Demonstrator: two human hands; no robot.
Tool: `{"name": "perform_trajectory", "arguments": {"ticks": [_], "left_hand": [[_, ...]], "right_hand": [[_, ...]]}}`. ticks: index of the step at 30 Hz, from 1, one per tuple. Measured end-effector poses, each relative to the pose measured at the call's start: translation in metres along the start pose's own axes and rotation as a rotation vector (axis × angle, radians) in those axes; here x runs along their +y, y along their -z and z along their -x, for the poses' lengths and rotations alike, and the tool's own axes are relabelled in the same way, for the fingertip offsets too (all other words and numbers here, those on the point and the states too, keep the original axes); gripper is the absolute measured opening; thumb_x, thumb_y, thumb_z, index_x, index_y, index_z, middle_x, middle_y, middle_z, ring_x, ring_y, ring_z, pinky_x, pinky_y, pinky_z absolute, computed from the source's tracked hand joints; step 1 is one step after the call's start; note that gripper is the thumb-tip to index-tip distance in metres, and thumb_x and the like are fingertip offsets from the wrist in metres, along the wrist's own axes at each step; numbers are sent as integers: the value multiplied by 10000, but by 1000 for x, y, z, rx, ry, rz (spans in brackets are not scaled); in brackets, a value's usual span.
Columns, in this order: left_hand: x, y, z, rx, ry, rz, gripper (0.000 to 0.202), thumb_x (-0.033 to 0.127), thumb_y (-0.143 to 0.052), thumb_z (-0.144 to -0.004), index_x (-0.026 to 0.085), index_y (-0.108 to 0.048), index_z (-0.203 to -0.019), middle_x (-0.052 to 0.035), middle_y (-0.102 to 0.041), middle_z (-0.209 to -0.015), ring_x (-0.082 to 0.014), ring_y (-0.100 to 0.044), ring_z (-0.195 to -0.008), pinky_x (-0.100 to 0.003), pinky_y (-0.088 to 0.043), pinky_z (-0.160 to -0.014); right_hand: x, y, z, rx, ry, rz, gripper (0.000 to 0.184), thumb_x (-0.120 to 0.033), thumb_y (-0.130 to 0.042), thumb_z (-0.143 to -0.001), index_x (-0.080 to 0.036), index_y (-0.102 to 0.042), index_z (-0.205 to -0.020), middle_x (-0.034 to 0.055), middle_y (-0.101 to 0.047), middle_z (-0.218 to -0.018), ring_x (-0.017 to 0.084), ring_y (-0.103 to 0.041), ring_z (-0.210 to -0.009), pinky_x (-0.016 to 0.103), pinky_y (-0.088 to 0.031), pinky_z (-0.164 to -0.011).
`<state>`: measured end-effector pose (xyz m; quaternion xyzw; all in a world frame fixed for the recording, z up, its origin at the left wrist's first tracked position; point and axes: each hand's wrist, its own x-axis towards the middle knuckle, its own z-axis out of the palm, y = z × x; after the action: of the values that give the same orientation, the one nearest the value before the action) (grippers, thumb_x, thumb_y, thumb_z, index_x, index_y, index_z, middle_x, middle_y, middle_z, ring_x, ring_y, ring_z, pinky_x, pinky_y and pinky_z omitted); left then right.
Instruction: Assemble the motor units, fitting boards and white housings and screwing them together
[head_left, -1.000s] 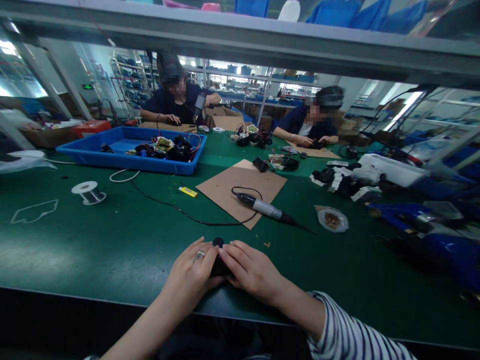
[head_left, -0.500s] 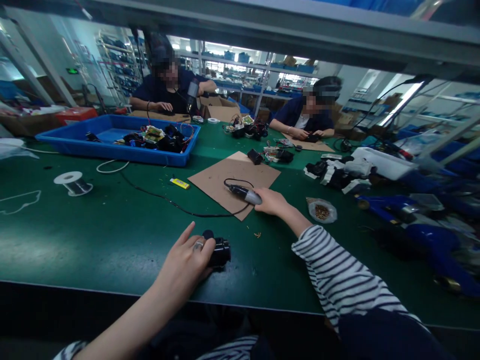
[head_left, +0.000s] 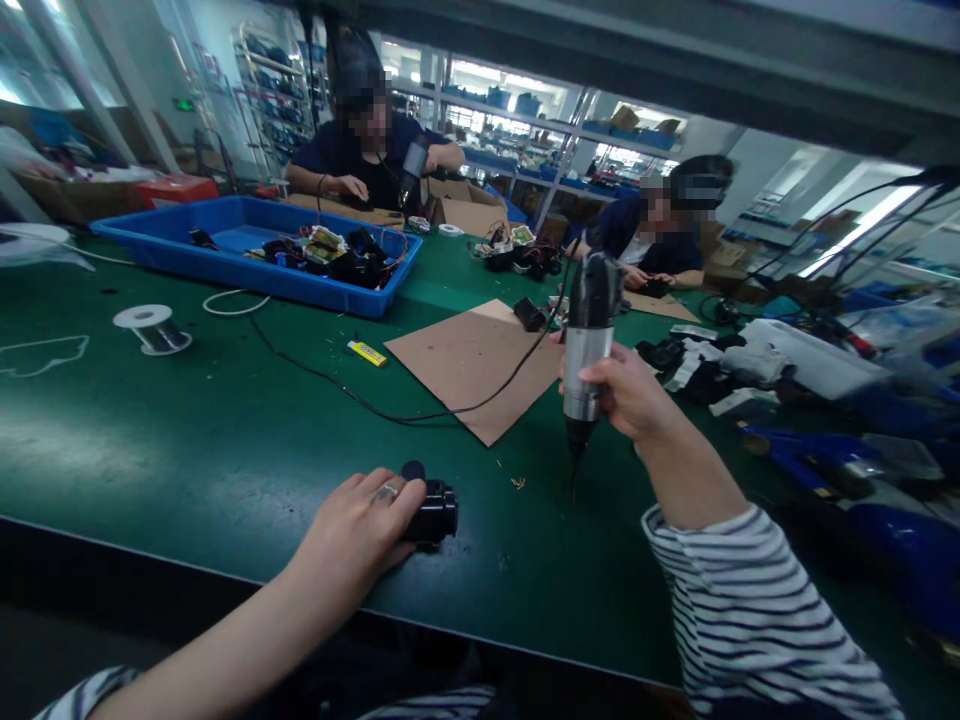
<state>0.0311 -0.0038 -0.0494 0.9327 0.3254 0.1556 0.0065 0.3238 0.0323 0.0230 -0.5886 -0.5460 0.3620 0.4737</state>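
Observation:
My left hand (head_left: 352,530) lies curled over a small black cylindrical part (head_left: 431,512) near the front edge of the green table (head_left: 187,430). A silver and black electric screwdriver (head_left: 586,350) stands upright in my right hand (head_left: 630,395), which grips it at mid-height. Its bit points down just above the table, to the right of the black part. A black cord (head_left: 390,405) runs from the screwdriver leftward across the table.
A brown cardboard sheet (head_left: 469,360) lies mid-table, with a yellow lighter (head_left: 366,352) and a wire spool (head_left: 150,328) to its left. A blue tray (head_left: 187,262) of parts stands at the back left. Two other people work across the table. White and blue pieces crowd the right side.
My right hand has lifted the screwdriver off the cardboard and stood it upright nearer to me. My left hand has stayed on the black part, its raised finger now lowered.

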Motion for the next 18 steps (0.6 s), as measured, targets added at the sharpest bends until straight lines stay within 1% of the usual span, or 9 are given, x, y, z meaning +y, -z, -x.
{"name": "perform_trajectory", "arguments": {"ticks": [1,2,3,6,8,9,12,18], "left_hand": [[0,0,0,-15,1,3,372,94,-733,-565,150,-502,-852,-51,-602,-810,-229,-562,-730,-326,-461,-590],[0,1,1,-27,4,5,347,90,-721,-579,149,-503,-842,-51,-600,-808,-227,-560,-735,-318,-453,-594],[0,1,1,-34,7,7,323,85,-707,-594,149,-503,-837,-51,-598,-812,-224,-558,-742,-312,-447,-600],[0,1,3,-5,3,14,300,66,-676,-619,151,-502,-848,-54,-598,-843,-222,-554,-768,-309,-438,-624],[0,0,4,14,-13,12,312,61,-672,-620,152,-497,-862,-57,-598,-857,-226,-551,-773,-315,-439,-630],[-1,0,4,23,-21,7,316,60,-671,-618,152,-494,-862,-59,-599,-859,-228,-551,-771,-317,-441,-628],[-1,0,4,38,-34,-3,304,59,-656,-630,151,-487,-865,-65,-599,-862,-229,-554,-767,-321,-449,-623],[-2,0,6,30,-31,24,260,79,-618,-679,158,-483,-888,-66,-598,-894,-222,-553,-809,-326,-454,-664]], "right_hand": [[-6,-4,1,20,6,-187,459,-290,-530,-542,-147,-530,-978,32,-546,-785,142,-525,-617,274,-462,-534],[-11,-10,2,35,31,-306,451,-273,-537,-533,-161,-529,-969,21,-549,-774,145,-543,-636,279,-477,-554],[-14,-17,2,56,74,-374,440,-255,-542,-527,-168,-527,-959,10,-552,-752,145,-554,-638,284,-486,-568],[-15,-41,-2,219,234,-388,359,-240,-581,-552,-170,-523,-900,-33,-522,-620,106,-510,-499,257,-461,-496],[-9,-54,-5,315,293,-371,293,-254,-612,-590,-167,-522,-854,-53,-486,-566,82,-466,-434,233,-421,-438],[-6,-59,-6,337,308,-373,272,-263,-620,-607,-166,-521,-840,-58,-475,-554,77,-458,-421,228,-409,-424],[1,-67,-9,323,332,-393,257,-267,-627,-631,-166,-526,-845,-64,-478,-542,77,-469,-420,222,-407,-417],[2,-66,-8,293,317,-416,250,-255,-630,-629,-158,-535,-839,-64,-488,-536,77,-474,-408,217,-408,-402]]}}
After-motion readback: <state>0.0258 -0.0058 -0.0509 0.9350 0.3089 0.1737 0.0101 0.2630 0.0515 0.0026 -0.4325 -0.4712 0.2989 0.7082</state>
